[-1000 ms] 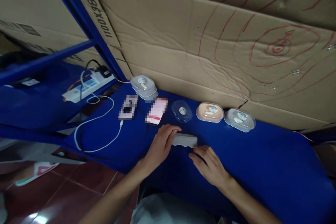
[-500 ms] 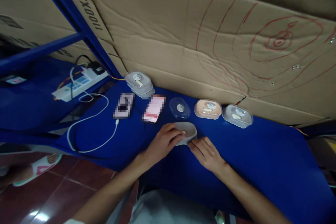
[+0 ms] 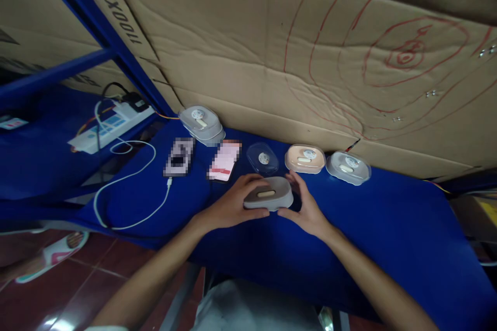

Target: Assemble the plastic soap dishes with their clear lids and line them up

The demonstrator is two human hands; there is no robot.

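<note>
Gripping grey container (image 3: 272, 200) between both hands, left fingers (image 3: 254, 213) and right fingers (image 3: 289, 213) curved round sides

the blue table (image 3: 368, 222) is carrying a looping white cable (image 3: 153, 158) and two phones (image 3: 223, 161) at left; farther back, a lidded grey container (image 3: 201, 123), clear lid (image 3: 263, 159), peach container (image 3: 305, 159) and second grey container (image 3: 348, 167) are lying left to right.
</note>
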